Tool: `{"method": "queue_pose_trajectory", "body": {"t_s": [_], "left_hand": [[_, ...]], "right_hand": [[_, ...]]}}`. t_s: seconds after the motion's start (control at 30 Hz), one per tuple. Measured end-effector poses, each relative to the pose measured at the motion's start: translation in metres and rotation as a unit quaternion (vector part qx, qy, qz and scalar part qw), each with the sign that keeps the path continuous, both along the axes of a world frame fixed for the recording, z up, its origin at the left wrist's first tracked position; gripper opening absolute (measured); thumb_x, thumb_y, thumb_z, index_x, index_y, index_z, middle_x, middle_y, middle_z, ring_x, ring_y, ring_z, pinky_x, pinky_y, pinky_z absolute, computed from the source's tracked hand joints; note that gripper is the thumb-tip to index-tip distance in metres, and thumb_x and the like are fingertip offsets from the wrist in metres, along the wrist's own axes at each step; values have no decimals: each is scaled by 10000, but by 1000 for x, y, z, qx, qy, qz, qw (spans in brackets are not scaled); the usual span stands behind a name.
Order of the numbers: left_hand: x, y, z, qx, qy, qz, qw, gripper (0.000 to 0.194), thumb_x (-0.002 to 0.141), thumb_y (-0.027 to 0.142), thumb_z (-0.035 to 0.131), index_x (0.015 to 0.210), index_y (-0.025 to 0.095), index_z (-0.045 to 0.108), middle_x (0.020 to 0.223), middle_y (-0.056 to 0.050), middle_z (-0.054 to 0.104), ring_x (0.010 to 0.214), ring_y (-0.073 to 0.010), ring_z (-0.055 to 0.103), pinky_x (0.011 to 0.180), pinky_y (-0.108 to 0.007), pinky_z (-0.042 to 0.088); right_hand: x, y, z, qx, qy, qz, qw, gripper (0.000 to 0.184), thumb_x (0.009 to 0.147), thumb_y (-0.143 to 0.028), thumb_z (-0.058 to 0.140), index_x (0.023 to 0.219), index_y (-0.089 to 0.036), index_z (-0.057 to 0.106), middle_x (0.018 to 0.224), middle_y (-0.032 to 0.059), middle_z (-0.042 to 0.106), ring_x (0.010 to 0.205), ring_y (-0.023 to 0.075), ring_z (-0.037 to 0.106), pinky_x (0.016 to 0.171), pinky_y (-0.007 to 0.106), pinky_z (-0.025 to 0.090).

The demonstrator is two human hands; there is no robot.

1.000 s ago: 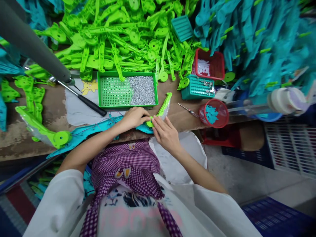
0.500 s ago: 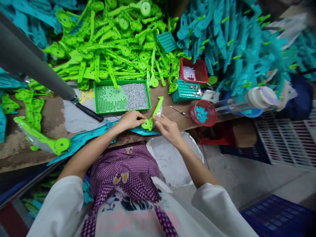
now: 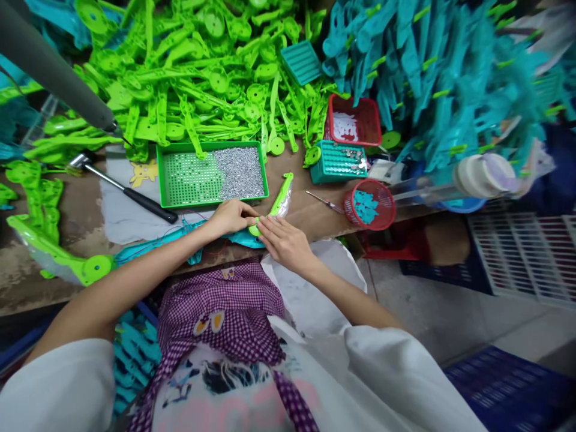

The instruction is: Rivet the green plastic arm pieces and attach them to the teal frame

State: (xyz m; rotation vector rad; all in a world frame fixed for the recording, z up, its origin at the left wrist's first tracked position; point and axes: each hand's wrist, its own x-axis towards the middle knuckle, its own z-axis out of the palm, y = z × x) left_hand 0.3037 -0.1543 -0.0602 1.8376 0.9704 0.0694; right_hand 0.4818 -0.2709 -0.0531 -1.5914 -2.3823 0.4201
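A bright green plastic part [image 3: 281,195] with a clear film along its long arm lies at the table's front edge, its round end over a long teal plastic piece [image 3: 245,238]. My left hand [image 3: 231,217] is closed at the round end, with thumb and fingertips on it. From the other side my right hand [image 3: 287,241] lies over the same end, its fingers together and pressed on the part. Both hands largely cover that round end. Thin dark red wires run along the teal piece near my left wrist.
Beyond my hands stands a green tray [image 3: 211,201] of small metal pieces. A hammer [image 3: 148,204] lies left, a screwdriver [image 3: 323,201] right, near a red basket [image 3: 387,210] of teal bits. Green parts [image 3: 216,78] and teal parts [image 3: 405,66] are heaped behind. Another green part [image 3: 90,270] rests at left.
My right hand has moved from the green part's arm onto its round end, and its fingers now lie across it. My left hand stays at that end. The view has shifted slightly.
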Motion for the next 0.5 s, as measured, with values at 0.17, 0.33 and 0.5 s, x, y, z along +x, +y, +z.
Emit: {"method": "queue_pose_trajectory", "body": {"t_s": [0.17,0.33,0.5], "left_hand": [[2,-1,-3,2,-6,0,1000,354,802,334,622,1092,181,755,1056,-104,757,901,-220,686,837,-326,482],[2,-2,-4,40,-10,-34,999,354,831,320,581,1132,222,740,1108,-83,741,949,-206,671,867,-313,467],[-1,-6,-2,59,-9,-18,998,352,822,329,579,1112,231,751,1046,-93,751,894,-215,672,849,-340,470]], "right_hand": [[0,1,-3,-2,21,-21,1000,372,968,-282,462,1282,-191,639,1361,67,587,1305,227,538,1144,436,443],[12,-2,4,-39,124,-31,991,365,977,-322,446,1288,-273,631,1332,17,628,1273,201,576,1142,473,430],[-7,2,24,47,220,-188,956,372,980,-396,423,1233,-288,673,1210,31,714,1157,205,661,1085,455,486]]}}
